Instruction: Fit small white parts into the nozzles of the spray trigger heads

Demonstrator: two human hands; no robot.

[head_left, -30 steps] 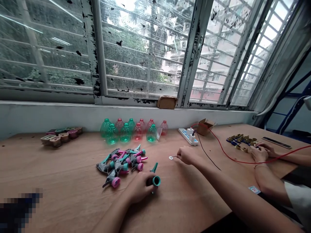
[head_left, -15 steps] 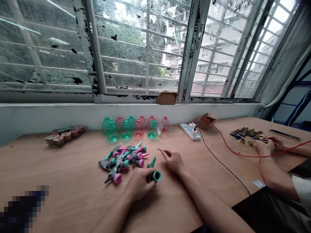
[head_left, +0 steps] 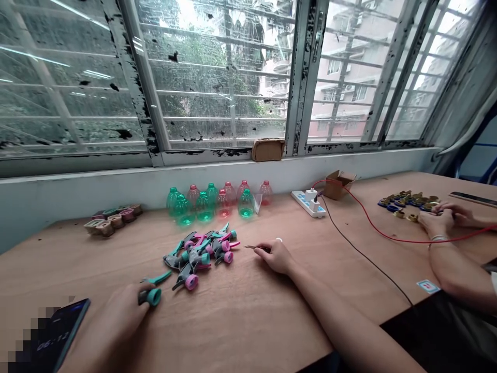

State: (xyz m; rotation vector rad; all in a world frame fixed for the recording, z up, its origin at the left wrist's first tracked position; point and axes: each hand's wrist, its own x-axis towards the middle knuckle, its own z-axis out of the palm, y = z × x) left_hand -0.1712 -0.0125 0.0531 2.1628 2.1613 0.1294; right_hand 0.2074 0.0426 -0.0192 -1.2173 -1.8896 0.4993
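Observation:
My left hand [head_left: 122, 313] is wrapped round a trigger spray head [head_left: 154, 297] with a teal collar and a teal trigger, low over the table at the left. My right hand [head_left: 276, 256] rests on the table with its fingers pinched on slim pointed tweezers [head_left: 249, 247], tips facing left. Between the hands lies a pile of grey spray heads [head_left: 190, 259] with pink or teal collars and triggers. Behind it stand several clear green bottles [head_left: 204, 208] and red bottles [head_left: 224, 204] without spray heads.
A phone [head_left: 72, 331] lies by my left forearm. Stacked small containers [head_left: 112, 220] sit at the back left. Towards the right are a power strip [head_left: 309, 204], a cardboard box [head_left: 338, 185] and trailing cables [head_left: 361, 248]. A co-worker's hands [head_left: 438, 220] handle gold and blue parts [head_left: 406, 201].
My left hand has carried the spray head leftwards, away from my right hand, to near the phone. My right hand stays close to its place with the tweezers. The view has shifted slightly.

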